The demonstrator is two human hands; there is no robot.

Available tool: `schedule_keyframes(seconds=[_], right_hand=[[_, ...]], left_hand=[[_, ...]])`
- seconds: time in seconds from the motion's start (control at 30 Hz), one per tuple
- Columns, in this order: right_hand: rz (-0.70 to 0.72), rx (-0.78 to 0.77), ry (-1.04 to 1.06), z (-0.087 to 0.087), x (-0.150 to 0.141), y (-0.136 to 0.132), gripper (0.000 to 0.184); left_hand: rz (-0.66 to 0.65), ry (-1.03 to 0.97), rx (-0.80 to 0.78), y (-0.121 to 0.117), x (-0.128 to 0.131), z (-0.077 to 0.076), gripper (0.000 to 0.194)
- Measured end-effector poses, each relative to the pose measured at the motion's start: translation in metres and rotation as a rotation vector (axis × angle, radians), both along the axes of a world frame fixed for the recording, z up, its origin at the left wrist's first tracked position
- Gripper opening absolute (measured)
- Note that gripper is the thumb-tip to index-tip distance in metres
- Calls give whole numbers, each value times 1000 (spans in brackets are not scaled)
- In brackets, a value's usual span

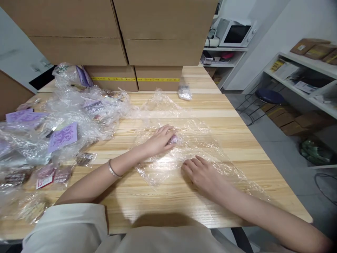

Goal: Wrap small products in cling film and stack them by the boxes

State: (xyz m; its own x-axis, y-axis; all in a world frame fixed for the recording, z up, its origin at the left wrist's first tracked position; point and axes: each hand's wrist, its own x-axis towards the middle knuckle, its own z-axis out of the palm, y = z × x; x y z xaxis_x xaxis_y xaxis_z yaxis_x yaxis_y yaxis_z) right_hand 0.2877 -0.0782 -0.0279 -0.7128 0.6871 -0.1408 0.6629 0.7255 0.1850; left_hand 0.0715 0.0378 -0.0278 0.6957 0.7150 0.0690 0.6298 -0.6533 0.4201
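Note:
A sheet of clear plastic film (205, 140) lies spread and wrinkled across the wooden table. Near its middle sits a small purple item (173, 139), partly covered by my left hand (161, 141). The thumb and fingers of that hand curve around the item; its exact kind does not show. Closer to my body, my right hand (197, 173) rests at the film's near part. Its fingers are curled down onto the film, and their tips are partly hidden. A bracelet (113, 168) circles my left wrist.
On the left lies a heap of crumpled clear plastic (86, 109) with purple printed cards (63, 137) and small wrapped packets (61, 174). Cardboard boxes (158, 38) stand at the back. A small wrapped bundle (184, 92) sits before them. A stool (268, 96) is beyond the table's right edge.

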Motion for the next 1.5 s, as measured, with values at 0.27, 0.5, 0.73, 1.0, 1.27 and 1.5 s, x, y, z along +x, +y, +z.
schedule_keyframes(seconds=[0.27,0.5,0.73,1.0,1.27,1.5], right_hand=[[-388,-3,-219,17,17,-11,33],[-296,-527,205,37,49,36,24],[-402,-799,489,37,94,104,12],[-793,-574,1014,-4,78,148,19],[-1015,-368,1120,-18,85,172,28],[-473,312,796,18,35,125,71]], left_hand=[[-233,119,169,-79,-33,1,52],[7,243,85,-71,-79,10,21],[327,-151,-340,-35,-135,34,26],[600,-634,-486,-7,-122,-6,36],[723,22,15,-14,-119,-13,33],[291,26,430,-34,-86,-18,47]])
